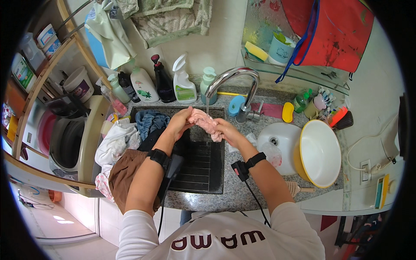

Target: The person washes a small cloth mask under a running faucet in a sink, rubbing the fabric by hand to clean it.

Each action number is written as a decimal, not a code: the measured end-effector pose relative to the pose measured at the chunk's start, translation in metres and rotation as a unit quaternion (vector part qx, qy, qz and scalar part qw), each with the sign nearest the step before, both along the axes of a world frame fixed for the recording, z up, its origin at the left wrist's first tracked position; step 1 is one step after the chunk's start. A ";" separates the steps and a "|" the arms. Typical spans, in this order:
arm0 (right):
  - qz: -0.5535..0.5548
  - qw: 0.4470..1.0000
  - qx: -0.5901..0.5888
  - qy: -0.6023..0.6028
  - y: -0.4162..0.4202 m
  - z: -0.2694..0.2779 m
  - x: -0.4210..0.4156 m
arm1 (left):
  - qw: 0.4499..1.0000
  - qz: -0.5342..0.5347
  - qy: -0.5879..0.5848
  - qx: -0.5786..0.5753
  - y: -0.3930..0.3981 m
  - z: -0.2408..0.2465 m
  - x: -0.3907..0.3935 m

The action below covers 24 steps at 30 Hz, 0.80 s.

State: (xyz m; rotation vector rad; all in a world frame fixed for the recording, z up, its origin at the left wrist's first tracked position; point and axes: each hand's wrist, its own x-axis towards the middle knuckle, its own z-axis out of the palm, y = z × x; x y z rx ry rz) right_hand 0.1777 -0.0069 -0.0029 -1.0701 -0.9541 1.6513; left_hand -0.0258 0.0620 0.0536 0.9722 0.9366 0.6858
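A wet pink cloth (203, 121) is stretched between my two hands, under the stream of water from the chrome faucet (232, 73). My left hand (179, 122) grips its left end, and my right hand (228, 130) holds its lower right end. Below the cloth lies the dark sink (195, 175) with a ridged washboard surface. Blue denim clothing (149, 121) and a black garment rest at the sink's left side, partly hidden by my left arm. The faucet's base stands to the right of the sink, behind my right hand.
White clothing (118, 139) and brown shorts (126, 169) are heaped left of the sink. Several bottles, including a white spray bottle (184, 81), line the wall. On the right, a yellow-rimmed basin (320, 154) leans over a round white washbasin (276, 131). A washing machine (81, 146) stands at left.
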 end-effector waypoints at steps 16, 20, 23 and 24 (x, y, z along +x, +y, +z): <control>-0.108 0.987 0.108 0.048 0.018 0.049 0.004 | 0.983 -0.172 0.000 0.068 0.000 0.012 0.009; -0.075 0.986 0.099 0.111 0.013 0.060 0.002 | 0.988 -0.092 -0.117 0.028 -0.007 0.017 0.007; -0.063 0.992 0.086 0.067 0.019 0.052 0.001 | 0.988 -0.077 -0.135 0.024 -0.010 0.026 0.013; -0.056 0.994 0.086 0.037 0.023 0.044 0.002 | 0.991 -0.077 -0.101 0.045 -0.008 0.026 0.012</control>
